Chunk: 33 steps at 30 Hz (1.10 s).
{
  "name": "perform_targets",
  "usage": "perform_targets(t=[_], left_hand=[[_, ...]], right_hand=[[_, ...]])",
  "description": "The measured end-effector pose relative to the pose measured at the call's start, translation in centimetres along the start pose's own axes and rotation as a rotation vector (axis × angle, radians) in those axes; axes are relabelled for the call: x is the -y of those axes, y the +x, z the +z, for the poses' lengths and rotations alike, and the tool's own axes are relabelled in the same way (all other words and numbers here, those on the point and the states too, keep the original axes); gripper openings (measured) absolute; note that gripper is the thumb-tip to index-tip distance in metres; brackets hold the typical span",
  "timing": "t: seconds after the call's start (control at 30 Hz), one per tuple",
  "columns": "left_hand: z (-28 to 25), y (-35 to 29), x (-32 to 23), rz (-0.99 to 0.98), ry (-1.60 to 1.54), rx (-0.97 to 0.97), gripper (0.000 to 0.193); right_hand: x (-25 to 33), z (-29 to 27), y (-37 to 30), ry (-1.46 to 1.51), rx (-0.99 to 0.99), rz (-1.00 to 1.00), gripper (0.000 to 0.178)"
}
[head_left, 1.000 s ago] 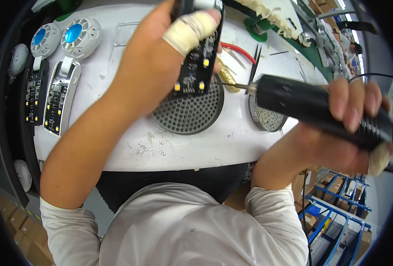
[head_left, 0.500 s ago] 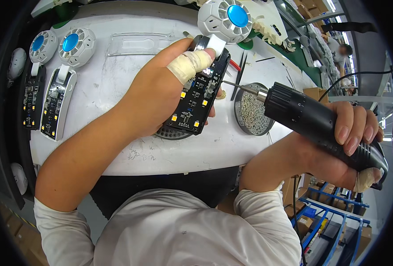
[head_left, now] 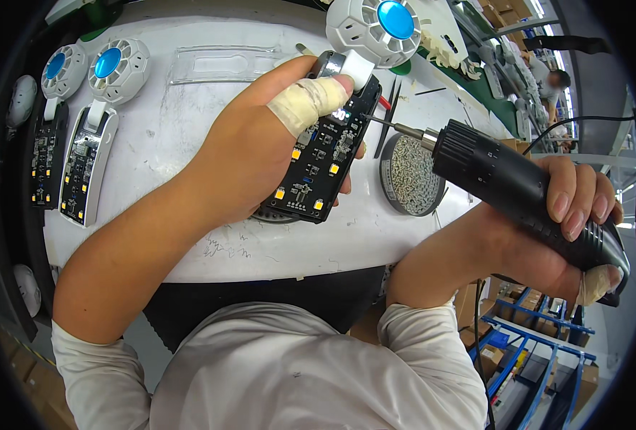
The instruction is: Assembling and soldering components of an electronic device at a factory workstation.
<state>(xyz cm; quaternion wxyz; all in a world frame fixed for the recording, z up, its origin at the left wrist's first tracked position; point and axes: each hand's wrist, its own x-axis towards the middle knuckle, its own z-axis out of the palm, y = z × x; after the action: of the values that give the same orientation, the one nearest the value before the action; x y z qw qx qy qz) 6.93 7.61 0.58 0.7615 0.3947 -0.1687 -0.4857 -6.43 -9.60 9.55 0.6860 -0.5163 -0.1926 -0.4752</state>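
My left hand (head_left: 257,140) had a snug grip on the black circuit board (head_left: 325,161), taped thumb (head_left: 307,104) pressed across its upper face and a few fingertips (head_left: 346,185) poking out past the right edge, so no slack there. The board was tilted, out in front of the torso over a round dark dish (head_left: 269,215) that it mostly hid, and I couldn't tell from my feed if the two touched. A white round fan head (head_left: 347,36) with a blue center was joined to the top of the board by a short neck. My right hand (head_left: 529,258) had its grip wrapped around the fat black screwdriver (head_left: 508,172), with the bit (head_left: 397,126) aimed left and its tip right at the board's right edge; contact was too fine to call. A tub of little screws (head_left: 411,175) sat just below the bit on the white tabletop (head_left: 146,136), with dark tweezers (head_left: 387,129) next to it. Two similar fan units (head_left: 88,140) lay over on the left, and a clear plastic piece (head_left: 221,66) was up near the back.
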Motion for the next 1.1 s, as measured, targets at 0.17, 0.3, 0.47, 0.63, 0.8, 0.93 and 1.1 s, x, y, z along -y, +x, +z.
perform_targets(t=[0.17,0.3,0.47,0.63,0.8,0.93,1.1], left_hand=[[-0.04,-0.11,-0.05,0.028,0.03,0.003,0.04],[-0.27,-0.11,0.15,0.06,0.051,0.027,0.042],[-0.04,-0.2,0.1,0.092,0.092,0.011,0.044],[0.1,-0.39,-0.19,0.06,0.051,-0.005,0.043],[-0.04,-0.26,-0.06,0.048,-0.017,0.045,0.04],[0.01,-0.29,0.16,0.029,-0.032,0.031,0.038],[0.08,-0.25,0.03,0.029,-0.031,0.029,0.038]], right_hand=[[-0.29,0.37,0.01,0.022,-0.012,-0.003,0.05],[-0.35,0.63,-0.01,0.069,0.007,0.02,0.049],[-0.44,0.48,-0.01,0.109,0.003,0.042,0.049],[-0.61,0.61,-0.08,0.114,0.003,0.044,0.049],[-0.59,0.68,0.01,0.12,0.008,0.049,0.049],[-0.68,0.72,-0.05,0.13,0.015,0.058,0.049],[-0.53,0.66,0.04,0.108,-0.001,0.038,0.049]])
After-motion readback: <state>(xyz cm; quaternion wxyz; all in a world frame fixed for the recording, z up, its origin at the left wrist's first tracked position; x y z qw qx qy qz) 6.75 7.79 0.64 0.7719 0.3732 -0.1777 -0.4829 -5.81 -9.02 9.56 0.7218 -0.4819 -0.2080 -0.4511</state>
